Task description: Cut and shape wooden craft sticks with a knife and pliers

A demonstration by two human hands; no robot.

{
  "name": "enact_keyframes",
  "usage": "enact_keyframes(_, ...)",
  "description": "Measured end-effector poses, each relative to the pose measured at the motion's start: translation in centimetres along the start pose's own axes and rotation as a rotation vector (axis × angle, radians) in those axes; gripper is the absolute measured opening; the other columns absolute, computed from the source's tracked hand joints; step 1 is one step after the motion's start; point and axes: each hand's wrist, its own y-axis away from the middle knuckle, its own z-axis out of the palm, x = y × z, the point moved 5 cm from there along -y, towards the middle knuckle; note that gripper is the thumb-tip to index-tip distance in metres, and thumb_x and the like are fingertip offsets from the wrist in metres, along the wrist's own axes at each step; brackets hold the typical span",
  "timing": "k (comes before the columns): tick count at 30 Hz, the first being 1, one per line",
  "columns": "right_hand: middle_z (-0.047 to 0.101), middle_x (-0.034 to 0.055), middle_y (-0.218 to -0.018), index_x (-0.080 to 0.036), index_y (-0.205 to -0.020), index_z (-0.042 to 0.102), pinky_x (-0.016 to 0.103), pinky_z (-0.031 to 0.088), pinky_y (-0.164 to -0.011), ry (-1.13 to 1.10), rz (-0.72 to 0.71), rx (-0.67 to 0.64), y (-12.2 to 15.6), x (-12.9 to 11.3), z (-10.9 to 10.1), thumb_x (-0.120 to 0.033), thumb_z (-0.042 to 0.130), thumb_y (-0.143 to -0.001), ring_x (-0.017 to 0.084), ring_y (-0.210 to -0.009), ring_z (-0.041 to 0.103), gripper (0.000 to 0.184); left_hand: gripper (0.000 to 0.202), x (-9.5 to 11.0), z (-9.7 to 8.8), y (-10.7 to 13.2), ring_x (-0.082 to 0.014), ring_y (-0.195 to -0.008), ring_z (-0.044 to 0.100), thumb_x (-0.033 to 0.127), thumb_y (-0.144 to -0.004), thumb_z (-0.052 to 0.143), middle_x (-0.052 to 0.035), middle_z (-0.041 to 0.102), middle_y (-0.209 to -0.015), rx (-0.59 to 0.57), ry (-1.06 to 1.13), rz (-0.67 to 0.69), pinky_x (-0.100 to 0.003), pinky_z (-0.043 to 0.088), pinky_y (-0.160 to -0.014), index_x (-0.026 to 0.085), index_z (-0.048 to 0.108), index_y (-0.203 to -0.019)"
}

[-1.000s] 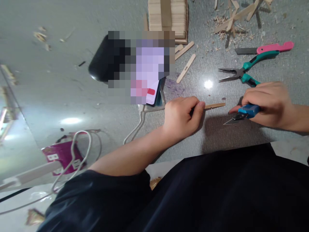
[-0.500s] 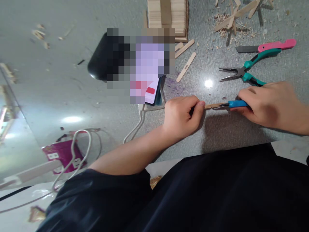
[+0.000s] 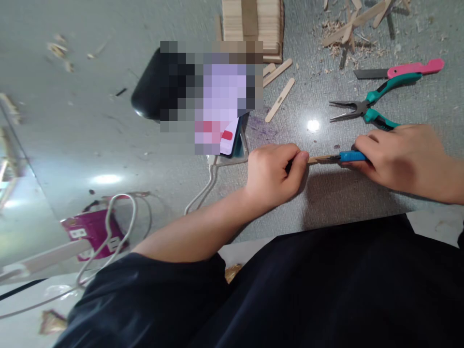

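My left hand [image 3: 277, 171] is closed, pinching one end of a wooden craft stick [image 3: 314, 159] between thumb and curled fingers. Only a short length of the stick sticks out to the right. My right hand [image 3: 402, 162] wraps around a blue-handled craft knife [image 3: 351, 155], whose narrow dark blade lies along the exposed wood. Whether the blade cuts in or just rests there, I cannot tell. Just behind my right hand lie needle-nose pliers [image 3: 360, 108] with green handles, jaws apart. Another craft stick [image 3: 280, 100] with a small slot in its middle lies behind my left hand.
A pink folding saw [image 3: 415, 68] lies beyond the pliers. At the back are a banded stack of craft sticks [image 3: 266, 26] and wood shavings [image 3: 337, 36]. Left are a partly blurred phone [image 3: 228, 140], a black rounded object [image 3: 148, 92], a white cable [image 3: 206, 186] and a purple packet [image 3: 97, 232].
My right hand and the knife have shifted slightly left along the stick, toward my left hand. The left hand stays nearly in place.
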Motion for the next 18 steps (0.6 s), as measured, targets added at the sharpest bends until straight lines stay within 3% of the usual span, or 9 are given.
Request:
enact_keyframes(10, 0.072, 0.0118, -0.082, -0.017, -0.097, 0.078, 0.039, 0.014, -0.068, 0.041, -0.003, 0.002, 0.02, -0.48, 0.04, -0.061, 0.034, -0.120, 0.020, -0.060, 0.042, 0.066, 0.042, -0.12, 0.17, -0.08, -0.0170, -0.055, 0.050, 0.033, -0.113, 0.054, 0.0000, 0.055, -0.059, -0.072, -0.007, 0.055, -0.036, 0.033, -0.057, 0.024, 0.054, -0.071)
enact_keyframes(14, 0.069, 0.0099, -0.080, -0.019, -0.091, 0.076, 0.040, 0.017, -0.068, 0.002, -0.010, 0.016, 0.04, -0.68, -0.21, -0.043, 0.043, -0.117, 0.019, -0.061, 0.039, 0.048, 0.041, 0.06, 0.38, -0.05, -0.0157, -0.052, 0.049, 0.040, -0.114, 0.059, 0.0021, 0.059, -0.059, -0.095, 0.031, 0.138, -0.036, 0.038, -0.061, 0.024, 0.060, -0.076)
enact_keyframes(18, 0.072, 0.0133, -0.091, -0.020, -0.095, 0.076, 0.040, 0.023, -0.070, -0.001, -0.052, 0.012, -0.17, -0.92, -0.71, -0.024, 0.043, -0.112, 0.022, -0.070, 0.044, 0.038, 0.045, -0.04, 0.47, 0.01, -0.0148, -0.052, 0.052, 0.046, -0.116, 0.059, 0.0012, 0.064, -0.060, -0.104, 0.034, 0.159, -0.036, 0.040, -0.061, 0.024, 0.064, -0.077)
